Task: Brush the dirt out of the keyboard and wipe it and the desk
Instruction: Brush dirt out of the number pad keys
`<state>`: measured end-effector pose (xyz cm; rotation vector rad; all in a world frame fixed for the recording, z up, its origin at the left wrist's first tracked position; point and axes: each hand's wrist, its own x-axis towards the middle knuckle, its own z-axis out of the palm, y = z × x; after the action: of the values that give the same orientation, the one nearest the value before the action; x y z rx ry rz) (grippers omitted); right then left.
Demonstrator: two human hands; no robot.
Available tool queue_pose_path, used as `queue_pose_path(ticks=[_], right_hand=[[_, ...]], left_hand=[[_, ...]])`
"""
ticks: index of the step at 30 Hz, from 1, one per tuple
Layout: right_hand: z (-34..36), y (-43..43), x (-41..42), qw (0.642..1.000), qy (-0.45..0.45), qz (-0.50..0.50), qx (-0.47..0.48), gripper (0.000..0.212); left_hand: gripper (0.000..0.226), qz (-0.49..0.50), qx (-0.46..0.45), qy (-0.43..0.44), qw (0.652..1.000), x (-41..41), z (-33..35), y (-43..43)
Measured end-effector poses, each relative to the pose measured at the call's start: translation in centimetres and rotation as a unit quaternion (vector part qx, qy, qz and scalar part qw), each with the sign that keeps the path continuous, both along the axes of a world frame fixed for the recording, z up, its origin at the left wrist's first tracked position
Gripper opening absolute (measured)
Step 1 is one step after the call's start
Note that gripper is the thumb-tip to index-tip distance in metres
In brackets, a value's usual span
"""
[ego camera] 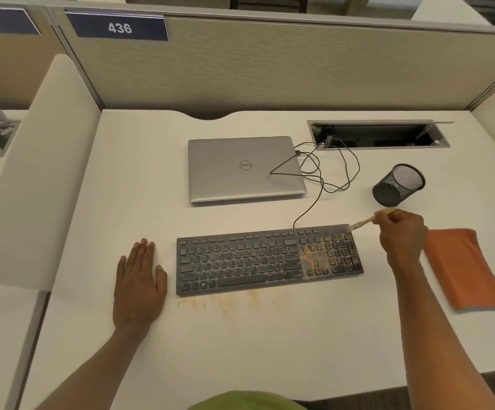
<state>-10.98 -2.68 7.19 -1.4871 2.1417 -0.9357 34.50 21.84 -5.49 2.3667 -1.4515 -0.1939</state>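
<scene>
A: Take the keyboard as the dial and start nearest. Why is the left hand [140,279] flat on the white desk [240,350] at nine o'clock?
B: Its fingers are straight, palm down, holding nothing. I judge it steadies the person. It lies just beside the long black keyboard [240,261], not touching it. At six o'clock a faint smear of orange dust [228,303] marks the desk, awaiting the wipe.
A: And the right hand [403,232]?
B: At two o'clock, with its fingers curled round the pale wooden handle of a small brush [367,221]. The bristles are at the keyboard's far right corner. The thick orange grit [326,255] sits over that end's number pad, so working there makes sense.
A: The flat orange fabric piece [465,267] at three o'clock?
B: Within reach, probably for wiping. A zip pull shows at its near corner, so I cannot tell whether it is a cloth or a pouch.
A: Farther out?
B: A black mesh pen cup [398,184] at one o'clock and a closed silver laptop [244,168] at twelve. A thin black cable [314,202] loops beside the laptop, which is set back from the dust.
A: What's hard to make out?
B: The bristles blur, and the open grey cable hatch [379,134] is dark inside. The neighbouring blue number sign [4,22] is cut off at the left edge.
</scene>
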Motion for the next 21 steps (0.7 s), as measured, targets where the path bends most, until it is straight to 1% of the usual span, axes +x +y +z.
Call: queue_pose_path(ticks=[4,6,8,13,16,19,21], right_hand=[[0.6,-0.2,1.1,0.998,-0.068,-0.016,-0.008,0.017],[0.5,-0.4,1.6,0.996,-0.09,-0.022,0.002,0.017],[0.1,-0.4,1.4,0.996,-0.079,-0.045,0.016,0.017],[-0.3,0.6,0.3,0.991,0.004,-0.127,0.052,0.022],[-0.1,0.8,0.5,0.988,-0.002,-0.148,0.04,0.025],[0.0,0.6,1.4,0.988,-0.042,-0.147,0.012,0.024],[-0.1,0.6,1.6,0.987,-0.056,-0.149,0.015,0.024]], left_hand=[[0.066,-0.002,-0.009,-0.001,1.0,0.0,0.0,0.0],[0.066,-0.001,-0.008,0.0,1.0,0.0,0.0,0.1],[0.066,-0.002,-0.006,-0.001,1.0,0.0,0.0,0.1],[0.066,0.0,-0.004,0.0,1.0,0.0,0.1,0.0],[0.067,0.0,-0.001,0.001,1.0,0.0,0.1,-0.1],[0.067,0.001,-0.001,0.003,1.0,-0.1,0.1,0.0],[0.067,0.001,0.001,0.003,1.0,0.0,0.0,0.0]])
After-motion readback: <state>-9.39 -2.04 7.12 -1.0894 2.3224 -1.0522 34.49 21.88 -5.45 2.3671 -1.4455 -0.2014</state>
